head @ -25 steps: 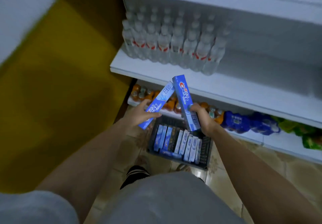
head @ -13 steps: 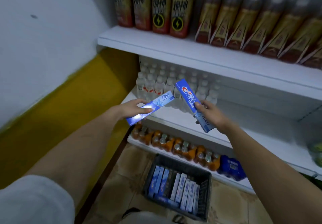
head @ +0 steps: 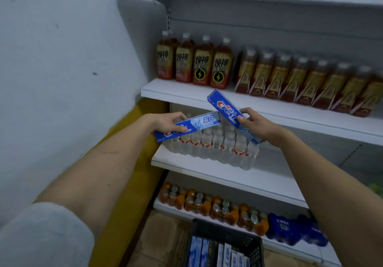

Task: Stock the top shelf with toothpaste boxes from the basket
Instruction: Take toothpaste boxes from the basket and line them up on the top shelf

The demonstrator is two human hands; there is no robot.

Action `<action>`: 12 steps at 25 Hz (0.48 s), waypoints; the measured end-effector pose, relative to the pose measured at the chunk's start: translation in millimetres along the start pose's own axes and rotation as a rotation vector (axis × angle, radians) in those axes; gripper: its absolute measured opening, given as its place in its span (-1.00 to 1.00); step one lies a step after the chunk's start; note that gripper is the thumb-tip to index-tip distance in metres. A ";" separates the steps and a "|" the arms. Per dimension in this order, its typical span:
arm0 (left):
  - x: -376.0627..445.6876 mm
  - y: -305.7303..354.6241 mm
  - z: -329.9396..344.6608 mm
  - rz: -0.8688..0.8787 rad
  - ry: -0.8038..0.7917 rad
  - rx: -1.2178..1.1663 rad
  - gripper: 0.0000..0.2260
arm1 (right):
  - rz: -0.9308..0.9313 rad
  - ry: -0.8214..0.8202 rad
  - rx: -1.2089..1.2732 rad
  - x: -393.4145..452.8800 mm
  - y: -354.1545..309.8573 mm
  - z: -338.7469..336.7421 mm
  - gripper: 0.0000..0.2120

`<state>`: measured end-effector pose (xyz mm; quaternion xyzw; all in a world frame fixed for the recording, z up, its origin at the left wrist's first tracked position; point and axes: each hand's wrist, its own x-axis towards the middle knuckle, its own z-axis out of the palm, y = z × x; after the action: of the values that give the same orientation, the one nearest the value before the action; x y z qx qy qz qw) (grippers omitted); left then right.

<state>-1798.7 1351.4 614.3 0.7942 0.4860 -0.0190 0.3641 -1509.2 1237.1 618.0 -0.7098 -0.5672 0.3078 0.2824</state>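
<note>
Blue toothpaste boxes, two: left hand (head: 165, 121) one (head: 187, 126), right hand (head: 256, 124) one (head: 226, 111).

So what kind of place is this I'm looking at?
Most likely a small shop aisle: white shelves lined with bottled drinks and water bottles, plus a floor basket of toothpaste boxes.

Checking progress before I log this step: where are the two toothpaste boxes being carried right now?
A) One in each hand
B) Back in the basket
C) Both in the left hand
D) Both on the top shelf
A: the left hand grips one toothpaste box and the right hand grips the other box, both held in front of the bottle shelves.
</note>
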 end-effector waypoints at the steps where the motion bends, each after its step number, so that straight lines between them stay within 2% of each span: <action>1: -3.2 4.7 -10.7 0.032 0.023 0.043 -0.59 | -0.021 0.043 -0.026 -1.1 -10.7 -4.2 -0.64; 7: -14.2 29.4 -83.0 0.117 0.151 0.205 -0.58 | -0.120 0.261 -0.169 -1.6 -74.3 -51.2 -0.66; 10: -18.6 47.5 -120.3 0.193 0.204 0.267 -0.69 | -0.149 0.319 -0.246 -0.8 -106.8 -80.2 -0.64; 12: -21.3 63.5 -143.2 0.224 0.244 0.318 -0.70 | -0.173 0.342 -0.285 2.2 -125.5 -98.9 -0.61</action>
<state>-1806.3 1404.1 763.2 0.8870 0.4261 0.0413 0.1730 -1513.2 1258.9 776.2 -0.7330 -0.6076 0.0744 0.2968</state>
